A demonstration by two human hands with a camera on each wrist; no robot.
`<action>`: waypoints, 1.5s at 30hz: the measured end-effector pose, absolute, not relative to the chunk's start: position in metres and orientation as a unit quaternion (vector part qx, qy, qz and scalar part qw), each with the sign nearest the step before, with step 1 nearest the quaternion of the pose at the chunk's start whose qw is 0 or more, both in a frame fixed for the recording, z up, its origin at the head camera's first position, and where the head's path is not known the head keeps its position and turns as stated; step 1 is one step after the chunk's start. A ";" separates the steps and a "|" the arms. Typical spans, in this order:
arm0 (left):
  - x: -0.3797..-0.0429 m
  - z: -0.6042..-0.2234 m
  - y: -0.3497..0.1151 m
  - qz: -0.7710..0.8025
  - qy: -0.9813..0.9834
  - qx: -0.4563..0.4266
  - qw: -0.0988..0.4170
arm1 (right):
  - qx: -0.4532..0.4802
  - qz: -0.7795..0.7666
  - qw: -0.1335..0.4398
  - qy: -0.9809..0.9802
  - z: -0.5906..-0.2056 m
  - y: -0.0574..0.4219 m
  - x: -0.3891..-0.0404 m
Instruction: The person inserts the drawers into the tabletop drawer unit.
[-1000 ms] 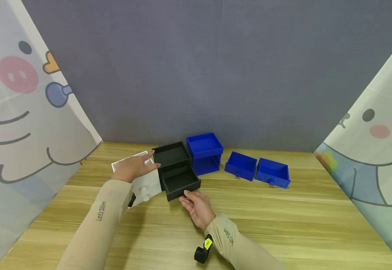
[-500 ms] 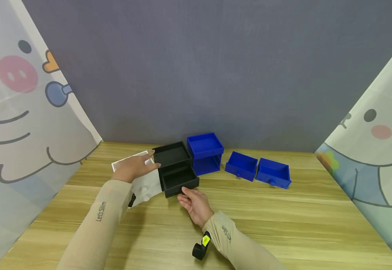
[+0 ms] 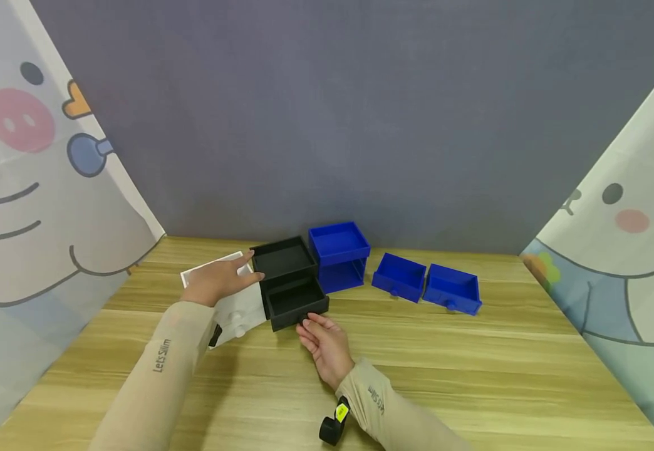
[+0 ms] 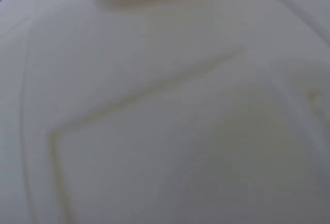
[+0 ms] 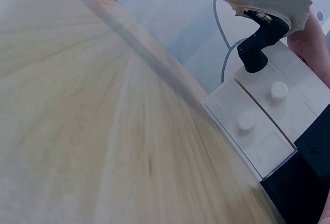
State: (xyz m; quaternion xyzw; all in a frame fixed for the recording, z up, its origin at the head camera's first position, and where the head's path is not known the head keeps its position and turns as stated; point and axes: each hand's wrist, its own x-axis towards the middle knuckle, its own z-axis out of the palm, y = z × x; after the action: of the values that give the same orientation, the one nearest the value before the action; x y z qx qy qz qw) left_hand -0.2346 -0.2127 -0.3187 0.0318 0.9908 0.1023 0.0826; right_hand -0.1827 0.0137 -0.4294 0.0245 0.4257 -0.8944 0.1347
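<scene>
In the head view, my left hand (image 3: 214, 282) lies over the white drawer cabinet (image 3: 240, 305). Its straight thumb and a finger reach the left edge of the black cabinet (image 3: 283, 258). A black drawer (image 3: 299, 307) sticks partway out of that cabinet's lower front. My right hand (image 3: 328, 349) pinches the drawer's front at its knob, with the thumb on top; the fingers largely hide the knob. In the right wrist view the white cabinet (image 5: 263, 146) shows two round knobs. The left wrist view has only a blurred white surface (image 4: 154, 157), close up.
A blue cabinet (image 3: 341, 241) with an open lower bay stands right of the black one. Two blue drawers (image 3: 399, 279) (image 3: 452, 289) lie side by side farther right on the wooden table (image 3: 473, 376). A grey backdrop (image 3: 327, 125) rises behind.
The black drawer has slid slightly inward, the right hand moving with it, mostly in the first half second. The left hand has kept its place. The head view has shifted a little.
</scene>
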 end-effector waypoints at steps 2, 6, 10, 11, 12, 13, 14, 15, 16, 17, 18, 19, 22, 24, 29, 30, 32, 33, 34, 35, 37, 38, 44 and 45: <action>-0.235 -0.318 -0.214 0.102 0.991 0.033 0.082 | 0.025 -0.896 0.132 0.424 -0.429 0.012 -0.182; -0.234 -0.319 -0.216 0.101 0.991 0.033 0.082 | 0.028 -0.895 0.125 0.428 -0.428 0.009 -0.182; -0.233 -0.320 -0.217 0.103 0.991 0.037 0.080 | 0.029 -0.894 0.121 0.431 -0.428 0.006 -0.182; -0.234 -0.321 -0.216 0.104 0.991 0.039 0.079 | 0.030 -0.894 0.121 0.431 -0.428 0.005 -0.182; -0.234 -0.321 -0.216 0.105 0.990 0.041 0.079 | 0.031 -0.894 0.119 0.431 -0.428 0.005 -0.183; -0.234 -0.321 -0.216 0.106 0.990 0.042 0.078 | 0.032 -0.895 0.118 0.430 -0.428 0.004 -0.183; -0.234 -0.321 -0.216 0.107 0.990 0.043 0.078 | 0.033 -0.895 0.116 0.430 -0.428 0.004 -0.183; -0.234 -0.321 -0.216 0.106 0.990 0.043 0.079 | 0.035 -0.895 0.114 0.430 -0.428 0.003 -0.184; -0.234 -0.320 -0.215 0.106 0.990 0.043 0.080 | 0.036 -0.895 0.113 0.430 -0.428 0.003 -0.184; -0.234 -0.320 -0.215 0.106 0.990 0.040 0.081 | 0.039 -0.895 0.112 0.430 -0.428 0.002 -0.184; -0.234 -0.320 -0.215 0.106 0.990 0.038 0.084 | 0.041 -0.894 0.110 0.432 -0.427 0.002 -0.184; -0.233 -0.319 -0.215 0.106 0.990 0.036 0.085 | 0.042 -0.893 0.107 0.434 -0.427 0.001 -0.184; -0.232 -0.318 -0.215 0.104 0.990 0.032 0.089 | 0.048 -0.891 0.099 0.441 -0.427 -0.001 -0.183; -0.232 -0.317 -0.215 0.102 0.990 0.031 0.090 | 0.050 -0.889 0.093 0.447 -0.426 -0.002 -0.182; -0.233 -0.317 -0.213 0.100 0.990 0.035 0.089 | 0.053 -0.885 0.080 0.455 -0.426 -0.004 -0.184; -0.233 -0.317 -0.212 0.101 0.990 0.036 0.090 | 0.054 -0.885 0.078 0.456 -0.426 -0.005 -0.184; -0.233 -0.318 -0.212 0.100 0.990 0.037 0.091 | 0.055 -0.882 0.073 0.462 -0.427 -0.005 -0.185; -0.233 -0.319 -0.212 0.100 0.990 0.036 0.092 | 0.054 -0.880 0.071 0.466 -0.427 -0.006 -0.186; -0.233 -0.319 -0.213 0.099 0.990 0.036 0.092 | 0.052 -0.878 0.070 0.471 -0.428 -0.006 -0.187; -0.234 -0.319 -0.213 0.097 0.990 0.035 0.092 | 0.051 -0.876 0.070 0.474 -0.428 -0.007 -0.188; -0.234 -0.319 -0.213 0.096 0.991 0.035 0.091 | 0.048 -0.874 0.070 0.479 -0.428 -0.008 -0.189; -0.234 -0.319 -0.214 0.097 0.991 0.036 0.090 | 0.046 -0.872 0.070 0.482 -0.428 -0.008 -0.190; -0.235 -0.319 -0.213 0.106 0.989 0.036 0.092 | 0.038 -0.861 0.059 0.503 -0.427 -0.008 -0.197; -0.235 -0.319 -0.213 0.106 0.989 0.035 0.094 | 0.038 -0.860 0.055 0.506 -0.427 -0.008 -0.198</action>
State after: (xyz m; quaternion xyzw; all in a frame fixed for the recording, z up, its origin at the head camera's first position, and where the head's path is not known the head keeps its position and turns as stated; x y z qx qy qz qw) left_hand -0.2352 -0.2129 -0.3190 0.0350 0.9893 0.1065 0.0938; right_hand -0.1984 -0.0077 -0.4266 0.0379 0.5061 -0.8599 0.0552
